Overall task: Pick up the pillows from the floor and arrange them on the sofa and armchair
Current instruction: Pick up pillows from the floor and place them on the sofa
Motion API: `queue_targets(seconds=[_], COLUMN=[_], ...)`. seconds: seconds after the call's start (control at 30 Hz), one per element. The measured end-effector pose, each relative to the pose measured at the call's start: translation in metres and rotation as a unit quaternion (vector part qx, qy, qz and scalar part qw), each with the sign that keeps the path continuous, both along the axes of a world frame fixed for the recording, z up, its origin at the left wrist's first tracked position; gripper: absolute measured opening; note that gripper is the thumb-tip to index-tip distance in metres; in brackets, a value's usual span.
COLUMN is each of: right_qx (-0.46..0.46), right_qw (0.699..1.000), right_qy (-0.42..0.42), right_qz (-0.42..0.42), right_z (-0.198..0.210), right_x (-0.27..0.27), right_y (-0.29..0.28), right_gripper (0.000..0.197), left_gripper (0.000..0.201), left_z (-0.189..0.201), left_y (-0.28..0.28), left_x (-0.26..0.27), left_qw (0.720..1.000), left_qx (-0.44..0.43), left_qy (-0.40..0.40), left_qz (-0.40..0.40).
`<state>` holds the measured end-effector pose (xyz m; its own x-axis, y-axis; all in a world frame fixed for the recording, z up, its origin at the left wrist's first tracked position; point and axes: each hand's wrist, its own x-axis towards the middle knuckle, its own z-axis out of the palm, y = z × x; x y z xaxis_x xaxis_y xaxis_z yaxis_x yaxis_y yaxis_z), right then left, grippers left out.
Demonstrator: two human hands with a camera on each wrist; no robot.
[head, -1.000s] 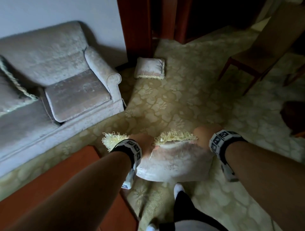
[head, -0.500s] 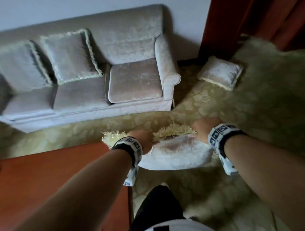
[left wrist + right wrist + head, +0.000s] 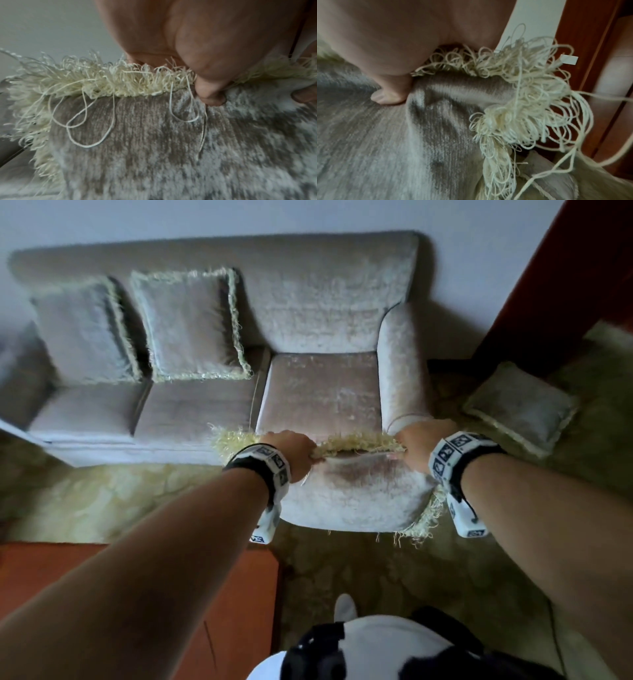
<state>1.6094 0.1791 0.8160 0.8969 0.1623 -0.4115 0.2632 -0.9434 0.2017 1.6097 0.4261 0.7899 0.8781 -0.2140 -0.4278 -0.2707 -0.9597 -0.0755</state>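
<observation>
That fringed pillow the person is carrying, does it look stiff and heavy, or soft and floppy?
Probably soft: the held pillow dents and creases under the right hand thumb. Likely light too, since the left hand and right merely pinch its top edge. Its loose fringe dangles in long loops and might snag.

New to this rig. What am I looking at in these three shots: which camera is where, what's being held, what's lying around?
No robot here: a person works with bare hands, wearing cameras. The wide shot comes from a head camera looking down. The two close-ups come from cameras strapped on each wrist, looking along the hand.

The left hand and right hand each grip the fringed top edge of one grey pillow, held in the air in front of the sofa. In the wrist views the fingers pinch the fabric just below the cream fringe.

Two pillows already lean on the sofa's backrest. Another pillow lies on the patterned carpet to the right of the sofa.
</observation>
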Motion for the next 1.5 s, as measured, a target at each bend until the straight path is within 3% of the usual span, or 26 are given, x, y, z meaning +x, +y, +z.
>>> queue_targets(seconds=[0.23, 0.33, 0.57, 0.73, 0.9, 1.13, 1.27, 1.5], right_qx=[-0.002, 0.003, 0.025, 0.026, 0.023, 0.01, 0.011, 0.033], right_qw=[1.0, 0.999, 0.997, 0.994, 0.997, 0.998, 0.996, 0.991], right_qy=[0.017, 0.021, 0.045, 0.042, 0.039, 0.061, 0.065, 0.094], right_qz=[0.019, 0.033, 0.065, 0.094, 0.058, -0.024, -0.056, -0.085], right_z=[-0.009, -0.022, -0.025, -0.014, -0.048, -0.053, -0.061, -0.103], right_x=[0.156, 0.23, 0.388, 0.474, 0.567, 0.646, 0.682, 0.736], right_y=[0.004, 0.005, 0.028, 0.065, 0.1, 0.134, 0.14, 0.128], right_gripper=[0.019, 0.027, 0.032, 0.014, 0.03, 0.037, 0.03, 0.034], left_gripper=[0.033, 0.039, 0.033, 0.026, 0.021, 0.016, 0.013, 0.017], left_z=[-0.011, -0.017, -0.011, -0.014, -0.035, -0.042, -0.044, -0.075], left_y=[0.003, 0.004, 0.025, 0.061, 0.098, 0.132, 0.137, 0.127], left_x=[0.153, 0.215, 0.349, 0.435, 0.538, 0.646, 0.699, 0.755], left_qw=[1.0, 1.0, 0.998, 0.997, 0.998, 0.999, 0.998, 0.994], left_qx=[0.01, 0.015, 0.025, 0.028, 0.034, 0.009, 0.008, -0.002], left_qy=[-0.008, 0.003, 0.013, 0.013, 0.026, 0.035, 0.057, 0.098], left_qz=[0.003, 0.019, 0.064, 0.077, 0.05, -0.011, -0.04, -0.048])
